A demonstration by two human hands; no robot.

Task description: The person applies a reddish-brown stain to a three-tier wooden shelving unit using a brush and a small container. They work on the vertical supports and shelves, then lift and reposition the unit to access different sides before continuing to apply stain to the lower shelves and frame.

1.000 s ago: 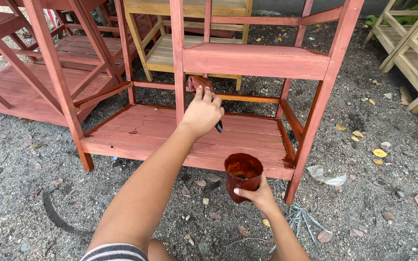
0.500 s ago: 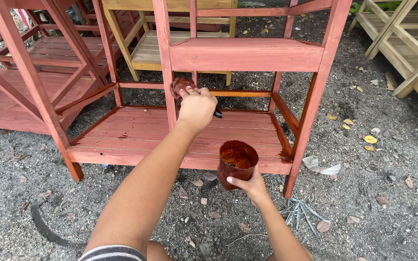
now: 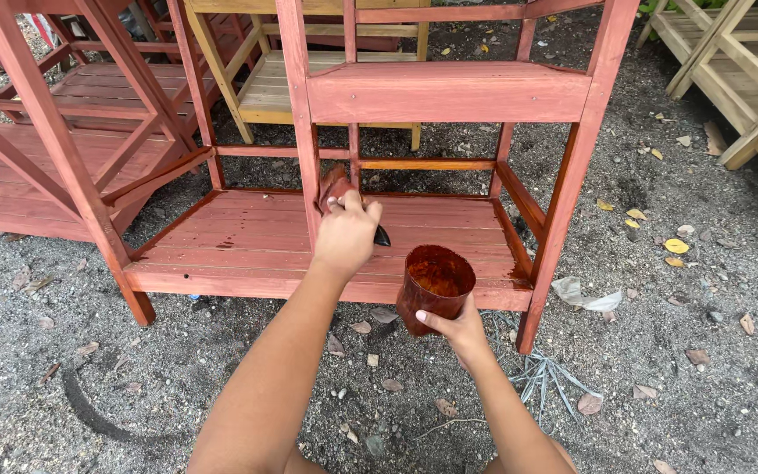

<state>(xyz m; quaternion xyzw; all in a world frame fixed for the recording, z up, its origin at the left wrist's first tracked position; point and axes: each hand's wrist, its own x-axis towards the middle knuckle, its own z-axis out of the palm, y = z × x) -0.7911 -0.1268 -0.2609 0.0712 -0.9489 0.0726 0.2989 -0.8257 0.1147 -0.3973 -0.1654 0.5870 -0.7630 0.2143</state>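
My left hand (image 3: pixel 346 233) grips a stain-soaked paintbrush (image 3: pixel 335 185) and presses its bristles against the front upright post (image 3: pixel 302 123) of a red-brown stained wooden rack. The brush's dark handle end (image 3: pixel 382 235) pokes out below my fist. My right hand (image 3: pixel 456 332) holds a stain-covered cup (image 3: pixel 432 286) from underneath, in front of the rack's lower slatted shelf (image 3: pixel 247 237). Brown stain sits inside the cup. An upper shelf board (image 3: pixel 445 92) spans the rack above my hands.
More stained red racks (image 3: pixel 54 132) stand to the left. Unstained pale wooden racks stand behind (image 3: pixel 282 88) and at the right (image 3: pixel 747 79). The ground is dark gravel with dry leaves (image 3: pixel 675 247) and a crumpled scrap (image 3: pixel 585 295) by the right leg.
The view has shifted, so the rack sits further left in frame. My left hand has kept the brush at the front post, and my right hand has kept the cup in front of the shelf.
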